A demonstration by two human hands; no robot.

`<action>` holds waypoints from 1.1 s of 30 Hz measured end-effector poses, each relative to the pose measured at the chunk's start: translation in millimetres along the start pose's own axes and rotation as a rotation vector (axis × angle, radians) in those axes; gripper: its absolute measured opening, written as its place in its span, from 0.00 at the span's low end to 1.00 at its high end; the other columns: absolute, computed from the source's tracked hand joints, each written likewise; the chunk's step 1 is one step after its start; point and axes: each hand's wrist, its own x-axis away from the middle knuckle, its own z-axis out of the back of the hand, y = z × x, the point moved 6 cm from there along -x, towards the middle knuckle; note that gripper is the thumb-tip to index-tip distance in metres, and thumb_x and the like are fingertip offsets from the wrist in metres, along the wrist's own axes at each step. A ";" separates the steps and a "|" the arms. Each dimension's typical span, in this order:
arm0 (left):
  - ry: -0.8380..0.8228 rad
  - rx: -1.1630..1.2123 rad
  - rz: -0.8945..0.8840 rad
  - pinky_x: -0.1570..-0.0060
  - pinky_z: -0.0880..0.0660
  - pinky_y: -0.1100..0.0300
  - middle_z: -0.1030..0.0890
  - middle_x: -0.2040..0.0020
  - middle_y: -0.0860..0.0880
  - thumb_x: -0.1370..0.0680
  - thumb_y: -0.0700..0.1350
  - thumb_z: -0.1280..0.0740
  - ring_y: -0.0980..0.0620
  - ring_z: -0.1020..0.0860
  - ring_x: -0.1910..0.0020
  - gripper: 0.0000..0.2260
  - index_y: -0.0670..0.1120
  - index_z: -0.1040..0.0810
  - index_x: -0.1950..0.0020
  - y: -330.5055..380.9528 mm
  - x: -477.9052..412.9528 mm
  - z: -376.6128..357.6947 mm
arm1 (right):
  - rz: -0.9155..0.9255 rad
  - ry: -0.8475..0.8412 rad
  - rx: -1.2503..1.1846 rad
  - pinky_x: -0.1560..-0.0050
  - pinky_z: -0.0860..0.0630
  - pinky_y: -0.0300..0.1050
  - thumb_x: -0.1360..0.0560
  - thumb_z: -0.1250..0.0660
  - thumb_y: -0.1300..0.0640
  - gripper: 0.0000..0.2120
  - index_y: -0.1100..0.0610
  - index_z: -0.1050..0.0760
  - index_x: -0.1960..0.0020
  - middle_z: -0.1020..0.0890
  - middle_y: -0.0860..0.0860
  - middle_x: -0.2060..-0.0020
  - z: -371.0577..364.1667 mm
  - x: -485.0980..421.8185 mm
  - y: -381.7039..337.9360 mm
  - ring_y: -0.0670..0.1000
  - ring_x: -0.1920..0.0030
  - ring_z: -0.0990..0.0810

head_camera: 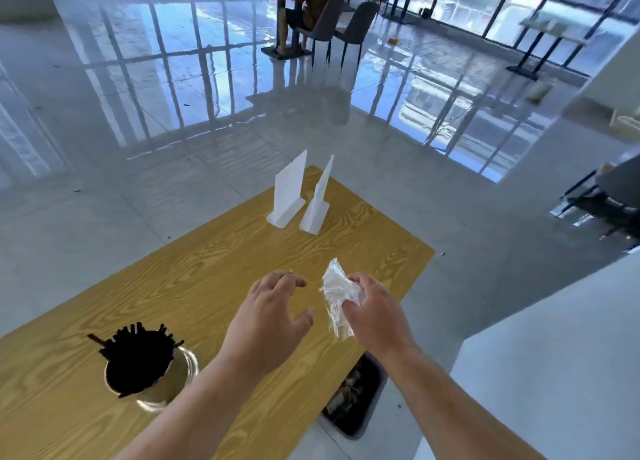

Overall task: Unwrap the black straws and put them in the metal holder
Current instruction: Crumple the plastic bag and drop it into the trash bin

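A shiny metal holder [180, 373] stands on the wooden table [214, 269] at the lower left, packed with several black straws [136, 355]. My right hand [375, 312] grips a crumpled bunch of clear plastic wrappers [337, 295] above the table's right part. My left hand [270, 316] hovers just left of the wrappers with its fingers spread and relaxed, holding nothing. No wrapped straw is visible on the table.
Two white plastic sign stands [299, 196] sit upright at the table's far end. A dark waste bin [356, 394] with scraps inside stands on the floor under the table's right edge. A white counter [554, 373] rises at right. A person sits far back.
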 end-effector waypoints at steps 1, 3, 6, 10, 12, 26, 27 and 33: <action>-0.023 0.001 -0.006 0.33 0.34 0.61 0.28 0.27 0.58 0.22 0.59 0.30 0.53 0.31 0.27 0.21 0.57 0.26 0.30 4.5 -1.8 -10.3 | -0.019 0.011 -0.003 0.56 0.28 0.40 0.23 0.34 0.51 0.22 0.45 0.27 0.29 0.19 0.43 0.40 4.7 2.3 11.0 0.45 0.48 0.22; -0.069 -0.002 -0.006 0.32 0.34 0.60 0.30 0.25 0.57 0.22 0.59 0.31 0.53 0.31 0.26 0.22 0.57 0.27 0.29 10.6 -6.4 -32.5 | -0.052 0.034 -0.009 0.54 0.27 0.43 0.23 0.34 0.52 0.22 0.45 0.26 0.29 0.19 0.43 0.42 10.9 5.7 33.7 0.46 0.48 0.22; -0.155 -0.023 -0.002 0.28 0.35 0.57 0.31 0.23 0.56 0.21 0.59 0.31 0.52 0.33 0.24 0.23 0.56 0.28 0.28 16.8 -13.3 -74.2 | -0.100 0.039 -0.028 0.48 0.28 0.45 0.23 0.33 0.52 0.22 0.47 0.26 0.29 0.19 0.43 0.41 11.7 9.2 73.5 0.48 0.44 0.22; -0.290 -0.071 0.029 0.24 0.38 0.55 0.33 0.22 0.54 0.21 0.58 0.32 0.50 0.35 0.22 0.25 0.55 0.29 0.25 16.3 -17.6 -141.3 | -0.197 0.047 -0.069 0.50 0.27 0.45 0.25 0.32 0.53 0.20 0.47 0.23 0.32 0.17 0.45 0.46 5.8 10.4 135.9 0.50 0.46 0.19; -0.349 -0.088 0.053 0.24 0.39 0.54 0.33 0.21 0.53 0.21 0.57 0.32 0.50 0.36 0.22 0.25 0.55 0.30 0.25 9.0 -19.0 -177.9 | -0.241 0.041 -0.082 0.51 0.27 0.46 0.25 0.31 0.53 0.19 0.47 0.22 0.35 0.16 0.46 0.47 -2.3 9.5 168.6 0.50 0.49 0.20; -0.281 -0.578 -0.070 0.23 0.60 0.28 0.56 0.14 0.53 0.25 0.78 0.54 0.47 0.61 0.16 0.39 0.64 0.56 0.17 -55.8 -62.6 -338.6 | -0.481 -0.078 -0.170 0.60 0.28 0.41 0.24 0.32 0.52 0.20 0.43 0.26 0.33 0.18 0.46 0.45 -118.0 17.3 345.0 0.49 0.51 0.19; -0.276 -0.590 -0.070 0.23 0.60 0.28 0.56 0.14 0.53 0.25 0.78 0.55 0.46 0.61 0.15 0.39 0.63 0.55 0.17 -55.5 -65.6 -340.6 | -0.494 -0.085 -0.179 0.60 0.28 0.42 0.24 0.33 0.51 0.20 0.43 0.26 0.33 0.18 0.46 0.44 -126.2 16.1 351.8 0.49 0.51 0.19; -0.270 -0.615 -0.078 0.23 0.57 0.28 0.55 0.14 0.51 0.24 0.74 0.48 0.45 0.59 0.15 0.39 0.61 0.53 0.16 -54.9 -63.9 -340.6 | -0.549 -0.103 -0.235 0.51 0.27 0.46 0.24 0.34 0.50 0.22 0.46 0.26 0.31 0.20 0.47 0.40 -177.6 1.7 381.4 0.51 0.46 0.20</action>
